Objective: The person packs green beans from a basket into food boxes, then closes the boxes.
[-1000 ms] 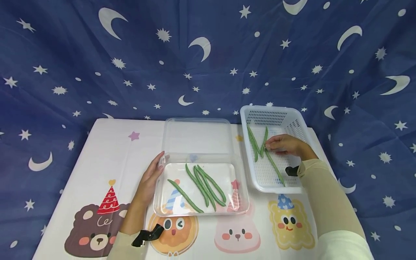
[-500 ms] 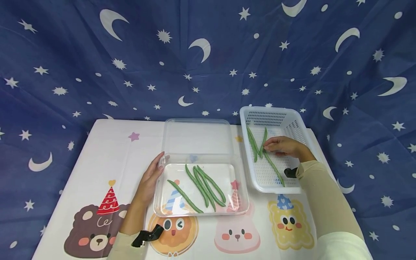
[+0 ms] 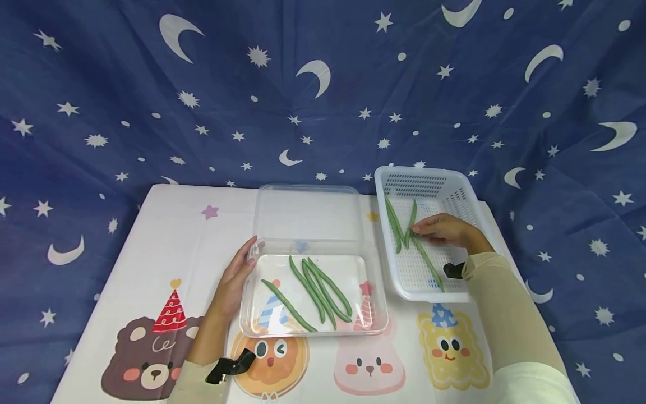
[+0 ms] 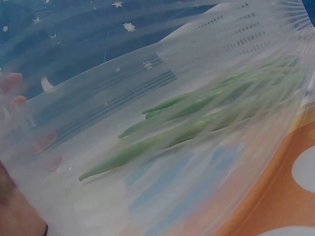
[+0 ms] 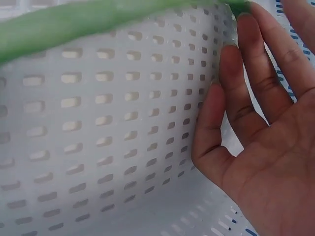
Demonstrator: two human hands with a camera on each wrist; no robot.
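Note:
My right hand [image 3: 446,229] reaches into a white perforated basket [image 3: 404,294], its fingertips pinching the upper end of a green bean [image 3: 428,262]. Several more green beans [image 3: 392,224] lie left of those fingers in the basket. In the right wrist view the bean [image 5: 98,23] stretches across the top, its end at the index fingertip. My left hand [image 3: 234,280] holds the left side of a clear plastic container [image 3: 378,314], near its back corner. Inside that container lie several green beans [image 3: 325,292]. The left wrist view shows these beans [image 4: 147,145] blurred through the plastic wall.
Behind the container lies a clear plastic lid [image 3: 308,210], nearly touching it. A white cloth [image 3: 192,252] with cartoon animals covers the table. A dark blue curtain [image 3: 217,157] with moons and stars hangs at the table's back edge.
My right hand has shifted very slightly within the basket, staying at the same bean's end. My left hand, the container and the other beans have not visibly moved.

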